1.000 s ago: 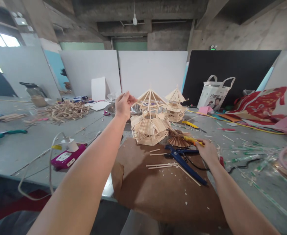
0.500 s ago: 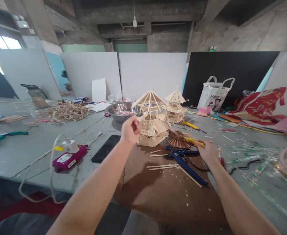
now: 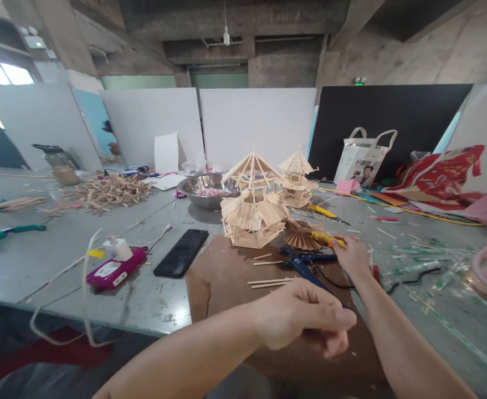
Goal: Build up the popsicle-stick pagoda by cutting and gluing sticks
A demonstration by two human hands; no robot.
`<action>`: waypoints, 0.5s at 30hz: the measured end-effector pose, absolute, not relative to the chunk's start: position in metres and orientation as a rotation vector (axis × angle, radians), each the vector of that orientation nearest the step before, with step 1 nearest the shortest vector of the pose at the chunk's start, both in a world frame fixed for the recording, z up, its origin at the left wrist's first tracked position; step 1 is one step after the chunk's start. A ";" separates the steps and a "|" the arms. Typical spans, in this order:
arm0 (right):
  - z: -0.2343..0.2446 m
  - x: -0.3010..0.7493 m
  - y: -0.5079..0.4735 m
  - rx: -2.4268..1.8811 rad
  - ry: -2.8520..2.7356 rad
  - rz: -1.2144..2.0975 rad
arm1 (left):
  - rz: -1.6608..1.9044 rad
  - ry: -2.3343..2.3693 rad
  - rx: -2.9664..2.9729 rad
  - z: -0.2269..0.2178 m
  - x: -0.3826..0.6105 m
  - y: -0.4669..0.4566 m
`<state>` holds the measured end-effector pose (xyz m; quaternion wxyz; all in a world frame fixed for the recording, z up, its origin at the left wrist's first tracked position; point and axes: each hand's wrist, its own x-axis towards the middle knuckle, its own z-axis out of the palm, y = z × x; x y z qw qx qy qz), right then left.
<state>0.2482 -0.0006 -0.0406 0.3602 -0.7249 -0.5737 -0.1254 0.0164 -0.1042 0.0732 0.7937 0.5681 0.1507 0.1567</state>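
Note:
My left hand point(image 3: 309, 318) hovers over the near part of a brown board point(image 3: 222, 277), its fingers curled and the thumb pressed against them; whatever they pinch, if anything, is hidden. On the right, my right hand point(image 3: 353, 257) is closed around the end of a yellow-and-orange tool point(image 3: 325, 239). A blue tool with two long arms point(image 3: 303, 269) lies between the hands, partly covered by my left hand. Thin wooden sticks point(image 3: 270, 284) rest on the board. Behind them stands a wooden-stick pavilion model point(image 3: 254, 219), with a brown pleated paper fan point(image 3: 301, 235) beside it.
A smaller pavilion point(image 3: 297, 185) and a metal bowl point(image 3: 208, 191) stand farther back. To the left are a black phone point(image 3: 180, 252), a purple power strip point(image 3: 116, 269) with cables, and a pile of short sticks point(image 3: 110, 191). Plastic wrappers point(image 3: 430, 271) litter the right side.
My left hand has moved from beside the pavilion model toward me and to the right, over the board, uncovering the phone. My right hand stays at the yellow-and-orange tool.

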 end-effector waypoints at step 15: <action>-0.025 0.227 -0.011 -1.455 -1.501 -0.056 | 0.899 0.390 0.911 0.044 0.011 -0.018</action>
